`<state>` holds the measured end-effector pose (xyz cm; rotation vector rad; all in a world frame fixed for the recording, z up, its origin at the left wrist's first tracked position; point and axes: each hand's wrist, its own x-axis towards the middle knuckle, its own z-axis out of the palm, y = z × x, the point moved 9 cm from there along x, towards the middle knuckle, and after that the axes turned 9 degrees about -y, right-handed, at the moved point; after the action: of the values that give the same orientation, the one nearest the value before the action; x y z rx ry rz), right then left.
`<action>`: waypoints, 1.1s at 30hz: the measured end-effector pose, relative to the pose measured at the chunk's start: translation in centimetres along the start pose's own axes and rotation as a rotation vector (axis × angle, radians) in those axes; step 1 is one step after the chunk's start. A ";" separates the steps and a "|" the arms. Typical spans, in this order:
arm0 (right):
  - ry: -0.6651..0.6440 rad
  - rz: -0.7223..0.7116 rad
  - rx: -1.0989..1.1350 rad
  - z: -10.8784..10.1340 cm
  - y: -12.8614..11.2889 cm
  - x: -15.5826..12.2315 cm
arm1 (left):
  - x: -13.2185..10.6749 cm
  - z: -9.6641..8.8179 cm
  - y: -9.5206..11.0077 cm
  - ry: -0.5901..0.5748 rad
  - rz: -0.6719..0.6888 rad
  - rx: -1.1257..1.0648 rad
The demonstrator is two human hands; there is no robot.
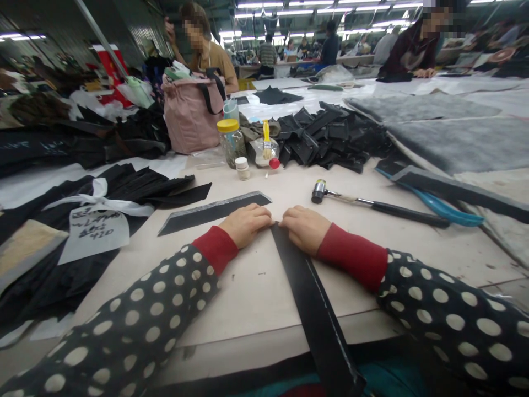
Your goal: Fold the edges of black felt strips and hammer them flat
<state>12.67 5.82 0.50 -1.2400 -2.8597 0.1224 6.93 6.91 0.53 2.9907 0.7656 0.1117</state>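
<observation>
Left hand (247,223) and right hand (306,227) press curled fingers onto the end of the black strip (311,298); ease off, and its overhanging length could drag it crooked.

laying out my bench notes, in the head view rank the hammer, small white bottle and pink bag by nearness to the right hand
1. hammer, just beyond the right hand, to its right.
2. small white bottle, farther back, to the left.
3. pink bag, far back left.
</observation>
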 end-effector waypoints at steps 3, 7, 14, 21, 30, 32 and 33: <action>-0.025 0.011 -0.044 -0.2 -0.2 -0.1 | -0.4 0.0 -0.6 -0.003 -0.034 -0.041; -0.017 0.023 -0.040 -0.4 -0.2 -0.1 | -0.9 -0.5 -1.5 0.038 -0.070 -0.107; 0.034 0.024 0.025 -0.1 0.2 -0.3 | 0.4 -1.8 0.4 0.237 -0.155 -0.287; 0.094 0.222 0.608 0.2 6.3 -2.2 | 1.0 0.4 1.2 0.106 -0.230 -0.280; 0.126 0.089 0.560 0.0 4.9 -1.8 | 1.1 0.2 1.4 0.114 -0.167 -0.241; 0.124 0.052 0.499 -0.1 4.6 -1.8 | 1.1 0.2 1.6 0.129 -0.146 -0.231; 0.126 0.031 0.461 -0.2 4.4 -1.8 | 1.1 0.2 1.7 0.134 -0.135 -0.226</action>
<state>17.11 7.55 0.40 -1.1439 -2.5018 0.6375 8.73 5.97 0.51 2.7322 0.8988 0.3699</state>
